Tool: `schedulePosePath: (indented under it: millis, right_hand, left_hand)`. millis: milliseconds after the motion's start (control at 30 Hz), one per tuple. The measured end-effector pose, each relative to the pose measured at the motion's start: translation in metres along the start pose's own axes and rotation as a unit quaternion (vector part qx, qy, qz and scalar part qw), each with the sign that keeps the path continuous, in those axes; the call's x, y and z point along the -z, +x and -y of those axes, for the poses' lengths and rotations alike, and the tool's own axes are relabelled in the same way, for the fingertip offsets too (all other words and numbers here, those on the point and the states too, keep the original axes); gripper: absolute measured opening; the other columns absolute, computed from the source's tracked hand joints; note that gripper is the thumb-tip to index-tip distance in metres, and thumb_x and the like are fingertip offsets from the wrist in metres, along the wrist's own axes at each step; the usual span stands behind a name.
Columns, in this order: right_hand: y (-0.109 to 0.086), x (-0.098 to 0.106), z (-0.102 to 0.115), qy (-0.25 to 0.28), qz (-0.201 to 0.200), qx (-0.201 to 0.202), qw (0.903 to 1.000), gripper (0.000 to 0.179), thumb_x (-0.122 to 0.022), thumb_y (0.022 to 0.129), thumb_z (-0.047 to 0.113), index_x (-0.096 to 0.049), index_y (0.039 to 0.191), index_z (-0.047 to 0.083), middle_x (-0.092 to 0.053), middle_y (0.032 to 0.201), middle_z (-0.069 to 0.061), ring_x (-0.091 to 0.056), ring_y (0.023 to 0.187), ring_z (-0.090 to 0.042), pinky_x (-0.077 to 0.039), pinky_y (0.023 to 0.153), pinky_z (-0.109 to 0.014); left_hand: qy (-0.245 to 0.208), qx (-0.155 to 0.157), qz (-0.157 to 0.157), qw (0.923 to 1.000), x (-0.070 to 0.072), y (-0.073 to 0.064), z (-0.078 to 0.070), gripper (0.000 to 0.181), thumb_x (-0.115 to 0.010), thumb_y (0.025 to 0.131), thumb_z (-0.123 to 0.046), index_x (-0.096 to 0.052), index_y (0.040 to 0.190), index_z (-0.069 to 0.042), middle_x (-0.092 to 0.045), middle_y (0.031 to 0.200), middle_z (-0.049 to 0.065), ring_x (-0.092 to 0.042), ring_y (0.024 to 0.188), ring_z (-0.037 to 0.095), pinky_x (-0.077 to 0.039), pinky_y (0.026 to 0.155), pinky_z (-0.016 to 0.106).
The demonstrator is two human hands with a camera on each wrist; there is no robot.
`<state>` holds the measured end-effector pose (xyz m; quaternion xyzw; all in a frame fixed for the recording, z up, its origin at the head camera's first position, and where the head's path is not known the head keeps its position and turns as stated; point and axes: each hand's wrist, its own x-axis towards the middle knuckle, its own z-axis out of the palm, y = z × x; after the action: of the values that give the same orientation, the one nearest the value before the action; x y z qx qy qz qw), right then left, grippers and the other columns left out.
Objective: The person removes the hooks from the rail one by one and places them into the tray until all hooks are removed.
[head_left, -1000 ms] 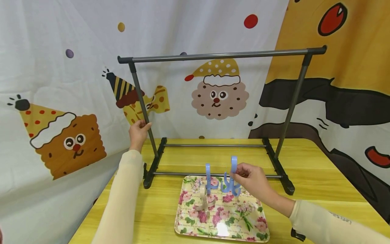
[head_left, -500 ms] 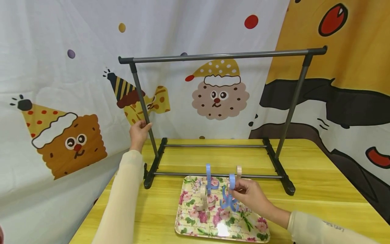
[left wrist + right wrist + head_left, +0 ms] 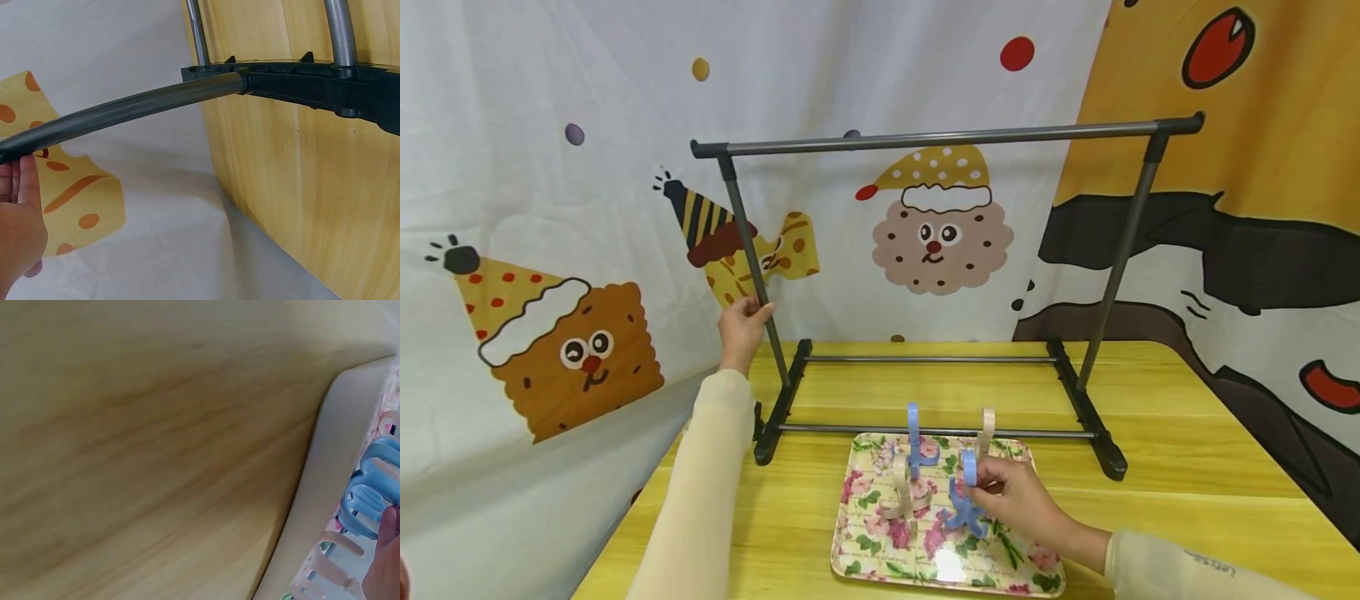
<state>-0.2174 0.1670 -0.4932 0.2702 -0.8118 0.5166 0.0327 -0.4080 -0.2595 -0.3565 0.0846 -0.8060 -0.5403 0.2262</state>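
Note:
My left hand point(image 3: 742, 333) holds the left post point(image 3: 746, 237) of a dark metal garment rack, thumb in front. In the left wrist view the fingers point(image 3: 27, 178) meet the post's underside. My right hand point(image 3: 1018, 500) pinches a blue multi-prong hook point(image 3: 961, 512) near its curved top, low over the floral tray point(image 3: 850, 560). Whether its prongs touch the tray, I cannot tell. Another blue hook point(image 3: 913, 442) stands at the tray's back. One beige hook point(image 3: 901, 483) stands front left, and a second beige hook point(image 3: 987, 427) rises behind my right hand, partly hidden by it.
The rack's top bar point(image 3: 940, 138) spans above the yellow wooden table point(image 3: 790, 533). Its black foot point(image 3: 1090, 425) on the right lies beyond the tray. The lower front bar point(image 3: 827, 428) runs just behind the tray. A cartoon-print curtain point(image 3: 835, 67) hangs behind.
My right hand has lowered the blue hook toward the tray and nearer to me, which brings the rear beige hook into view. My left hand stays on the post.

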Motion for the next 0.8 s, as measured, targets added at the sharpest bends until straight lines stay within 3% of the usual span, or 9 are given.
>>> schedulePosePath:
  millis: [133, 267, 467, 567, 667, 800]
  right_hand:
    - [-0.003, 0.001, -0.002, -0.004, 0.009, 0.001, 1.0, 0.009, -0.069, 0.09, -0.004, -0.067, 0.086, 0.004, -0.069, 0.09, -0.009, -0.069, 0.083, -0.025, -0.058, 0.068, -0.028]
    - [-0.006, 0.004, -0.001, 0.017, 0.022, -0.01, 0.9996, 0.006, -0.072, 0.091, 0.006, -0.067, 0.094, 0.006, -0.067, 0.096, -0.007, -0.069, 0.089, -0.022, -0.057, 0.075, -0.029]
    - [-0.015, 0.018, 0.006, 0.021, 0.023, -0.018, 0.9994, 0.041, -0.078, 0.088, 0.02, -0.062, 0.123, 0.006, -0.063, 0.108, -0.009, -0.066, 0.099, -0.027, -0.055, 0.086, -0.04]
    - [-0.019, 0.029, 0.01, 0.005, 0.011, 0.001, 0.9999, 0.05, -0.079, 0.086, 0.019, -0.059, 0.13, 0.007, -0.063, 0.113, -0.013, -0.065, 0.102, -0.029, -0.054, 0.086, -0.043]
    - [-0.019, 0.044, 0.012, -0.033, -0.021, 0.036, 0.9986, 0.046, -0.078, 0.087, 0.014, -0.06, 0.129, 0.009, -0.064, 0.112, -0.01, -0.065, 0.102, -0.021, -0.055, 0.085, -0.038]
    - [-0.008, 0.072, 0.012, -0.119, -0.095, 0.074, 0.9855, 0.037, -0.074, 0.09, 0.008, -0.063, 0.126, 0.009, -0.066, 0.109, 0.0, -0.064, 0.099, -0.01, -0.054, 0.082, -0.026]
  left_hand:
    - [-0.003, 0.001, 0.002, 1.0, 0.0, 0.0, 0.0, 0.032, -0.067, 0.096, -0.029, -0.064, 0.113, -0.002, -0.062, 0.112, 0.013, -0.055, 0.102, 0.028, -0.046, 0.09, 0.042]
    - [-0.002, 0.002, 0.003, 1.0, -0.001, 0.001, -0.001, 0.032, -0.068, 0.096, -0.029, -0.064, 0.113, -0.002, -0.062, 0.111, 0.013, -0.055, 0.102, 0.028, -0.046, 0.09, 0.042]
    - [0.009, -0.004, 0.012, 0.9999, -0.001, 0.002, -0.002, 0.03, -0.067, 0.097, -0.027, -0.063, 0.114, -0.002, -0.062, 0.112, 0.014, -0.055, 0.101, 0.029, -0.046, 0.089, 0.043]
    - [0.05, -0.028, 0.027, 0.998, 0.003, 0.0, -0.002, 0.03, -0.065, 0.098, -0.026, -0.062, 0.115, -0.001, -0.062, 0.112, 0.016, -0.056, 0.101, 0.031, -0.047, 0.088, 0.045]
    - [0.13, -0.07, 0.04, 0.9882, 0.01, -0.005, 0.001, 0.028, -0.065, 0.099, -0.026, -0.065, 0.108, 0.0, -0.065, 0.103, 0.018, -0.058, 0.091, 0.032, -0.049, 0.079, 0.045]
    - [0.247, -0.127, 0.045, 0.9595, 0.02, -0.016, 0.002, 0.032, -0.063, 0.099, -0.033, -0.067, 0.092, -0.003, -0.066, 0.081, 0.014, -0.055, 0.067, 0.029, -0.044, 0.061, 0.04]
